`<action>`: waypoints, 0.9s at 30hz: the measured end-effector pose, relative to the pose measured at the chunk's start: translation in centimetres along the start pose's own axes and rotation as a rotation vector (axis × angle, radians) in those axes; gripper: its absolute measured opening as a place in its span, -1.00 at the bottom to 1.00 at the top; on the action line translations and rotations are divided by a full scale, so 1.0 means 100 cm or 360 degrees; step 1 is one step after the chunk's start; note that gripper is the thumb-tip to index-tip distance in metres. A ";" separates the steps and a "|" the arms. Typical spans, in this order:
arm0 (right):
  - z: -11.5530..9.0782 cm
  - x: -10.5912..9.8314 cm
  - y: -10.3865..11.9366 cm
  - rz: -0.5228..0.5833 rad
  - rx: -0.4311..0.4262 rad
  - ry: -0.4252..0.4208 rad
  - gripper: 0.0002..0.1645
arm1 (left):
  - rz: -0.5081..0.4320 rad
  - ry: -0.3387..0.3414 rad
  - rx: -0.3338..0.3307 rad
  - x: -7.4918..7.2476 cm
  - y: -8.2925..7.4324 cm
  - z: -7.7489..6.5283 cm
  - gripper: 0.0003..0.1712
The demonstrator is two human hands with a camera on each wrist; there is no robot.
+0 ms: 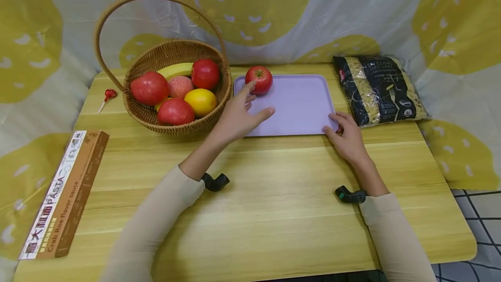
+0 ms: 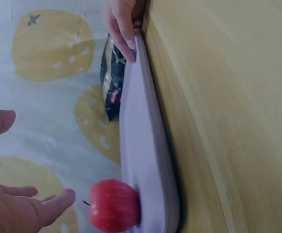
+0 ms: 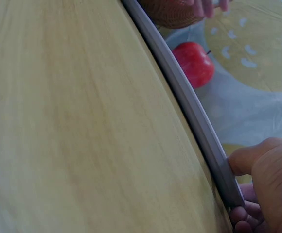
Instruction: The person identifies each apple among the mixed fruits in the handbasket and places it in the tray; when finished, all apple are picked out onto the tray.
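A red apple [image 1: 261, 82] sits at the back left corner of a pale purple tray [image 1: 297, 103]. My left hand [image 1: 239, 119] hovers over the tray's left side with fingers spread and nothing in them; in the left wrist view its fingertips stand apart from the apple [image 2: 113, 206]. At the tray's front right corner, my right hand [image 1: 346, 136] pinches the rim between thumb and fingers. The right wrist view shows that thumb on top and the fingertips [image 3: 240, 213] at the underside of the rim.
Left of the tray stands a wicker basket [image 1: 156, 126] of fruit with a tall handle. A pasta bag [image 1: 381, 88] lies to the right. Farther left are a red lollipop [image 1: 110, 94] and a long pasta box [image 1: 64, 195]. A patterned cloth [image 1: 313, 21] hangs behind the table.
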State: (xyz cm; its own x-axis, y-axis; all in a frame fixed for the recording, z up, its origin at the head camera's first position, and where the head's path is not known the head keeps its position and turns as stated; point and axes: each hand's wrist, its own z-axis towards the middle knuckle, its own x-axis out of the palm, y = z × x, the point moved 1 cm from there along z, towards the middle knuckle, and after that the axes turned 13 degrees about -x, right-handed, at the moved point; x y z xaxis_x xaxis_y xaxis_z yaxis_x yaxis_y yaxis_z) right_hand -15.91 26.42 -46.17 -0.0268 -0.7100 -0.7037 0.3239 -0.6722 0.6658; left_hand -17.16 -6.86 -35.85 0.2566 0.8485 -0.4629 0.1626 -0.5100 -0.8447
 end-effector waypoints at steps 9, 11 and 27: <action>0.001 0.000 0.001 0.0020 -0.0017 -0.0015 -0.39 | 0.0118 -0.0165 0.0438 -0.035 -0.008 -0.032 -0.15; 0.000 0.000 0.001 0.0021 -0.0014 -0.0011 -0.39 | 0.0149 -0.0233 0.0482 -0.046 -0.006 -0.037 -0.16; 0.000 0.001 -0.001 0.0008 -0.0010 -0.0006 -0.38 | 0.0377 -0.0807 0.0137 -0.141 0.034 -0.047 -0.10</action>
State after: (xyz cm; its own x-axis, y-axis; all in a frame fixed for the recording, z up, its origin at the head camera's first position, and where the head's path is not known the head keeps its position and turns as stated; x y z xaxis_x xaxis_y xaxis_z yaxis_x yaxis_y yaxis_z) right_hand -15.92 26.43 -46.26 -0.0289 -0.7141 -0.6994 0.3298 -0.6674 0.6677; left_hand -15.73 -21.23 -30.87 -0.2168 0.6848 -0.6957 0.0727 -0.6994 -0.7110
